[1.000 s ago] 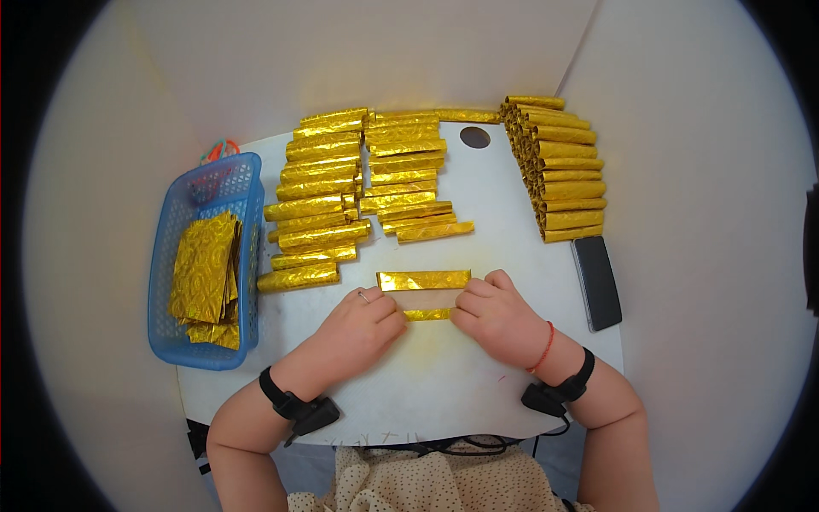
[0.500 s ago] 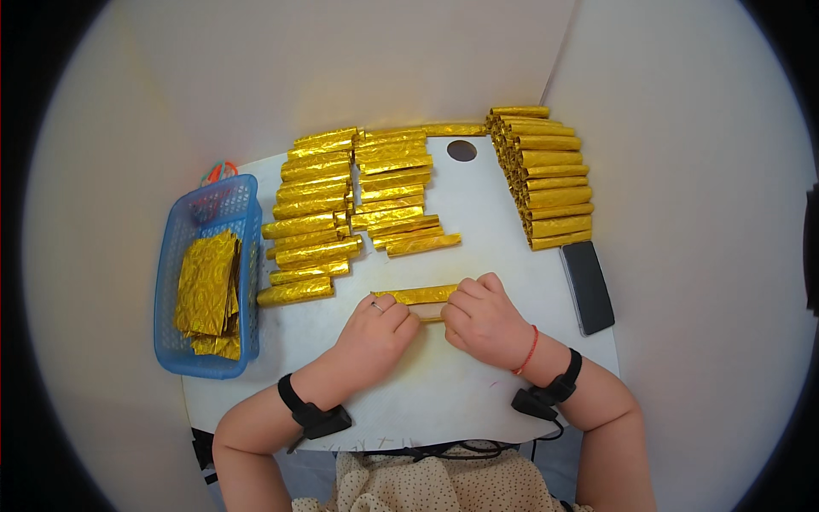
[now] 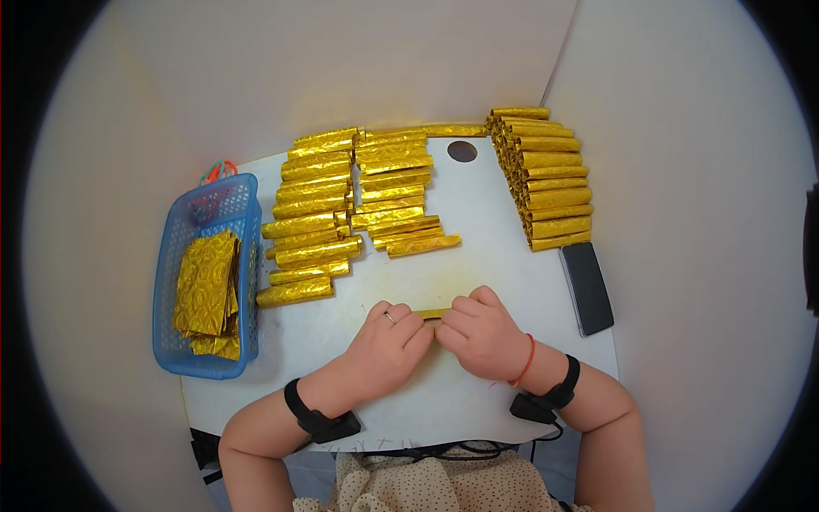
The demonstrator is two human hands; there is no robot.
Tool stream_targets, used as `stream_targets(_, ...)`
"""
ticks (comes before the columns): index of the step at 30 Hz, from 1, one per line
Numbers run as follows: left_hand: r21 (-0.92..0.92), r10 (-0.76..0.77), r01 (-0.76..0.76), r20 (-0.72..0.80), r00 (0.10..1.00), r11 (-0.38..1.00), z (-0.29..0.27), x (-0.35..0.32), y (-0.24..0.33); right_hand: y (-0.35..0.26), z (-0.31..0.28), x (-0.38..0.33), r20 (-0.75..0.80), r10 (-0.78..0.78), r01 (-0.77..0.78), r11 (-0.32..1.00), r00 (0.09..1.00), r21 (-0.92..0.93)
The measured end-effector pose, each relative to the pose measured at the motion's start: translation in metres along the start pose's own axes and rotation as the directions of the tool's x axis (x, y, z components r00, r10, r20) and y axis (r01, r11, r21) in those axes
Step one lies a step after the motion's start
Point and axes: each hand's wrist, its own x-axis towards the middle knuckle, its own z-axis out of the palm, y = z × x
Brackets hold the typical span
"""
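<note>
Both my hands meet over the near middle of the white table, closed around one sheet of gold foil paper (image 3: pixel 433 314). My left hand (image 3: pixel 388 343), with a ring on one finger, grips its left end. On the right end, the fingers of my right hand (image 3: pixel 482 334) are curled tight. Only a narrow gold strip of the paper shows between the hands; the rest is hidden under my fingers. Beyond my hands lie two columns of rolled gold paper tubes, a left column (image 3: pixel 316 205) and a middle column (image 3: pixel 397 188).
At the left, a blue plastic basket (image 3: pixel 253 282) holds a stack of gold foil sheets (image 3: pixel 205 286). A tall pile of gold tubes (image 3: pixel 554 179) stands at the far right, with a dark phone (image 3: pixel 587 288) in front. A round hole (image 3: pixel 461 152) pierces the table near the back.
The gold paper has been rolled in toward me, so its wide flat face has shrunk to a thin strip. My hands have drawn closer together and slightly nearer my body.
</note>
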Motion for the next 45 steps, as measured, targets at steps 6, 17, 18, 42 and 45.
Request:
stream_targets(6,0.020,0.078,-0.078,0.015,0.997,0.997,-0.009,-0.001,-0.001,-0.002,0.001,-0.002,0.024,-0.027,0.026,0.999,0.999,0.020)
stream_targets(17,0.159,0.041,-0.049,0.052,0.998,0.986,-0.034,-0.004,-0.006,0.005,-0.019,-0.001,-0.001,-0.014,0.014,0.996,1.000,-0.086)
stream_targets(18,0.179,0.024,-0.035,0.060,0.998,0.983,-0.035,-0.003,-0.007,0.005,-0.020,-0.001,0.012,0.005,-0.004,0.996,1.000,-0.085)
stream_targets(42,0.146,-0.079,0.070,0.058,0.995,0.987,-0.044,-0.007,-0.019,0.020,-0.017,-0.011,0.011,0.148,-0.148,0.989,0.989,0.001)
stream_targets(45,0.126,-0.077,0.072,0.034,0.996,0.989,-0.042,-0.013,-0.020,0.018,-0.018,-0.011,0.018,0.159,-0.159,0.987,0.987,-0.003)
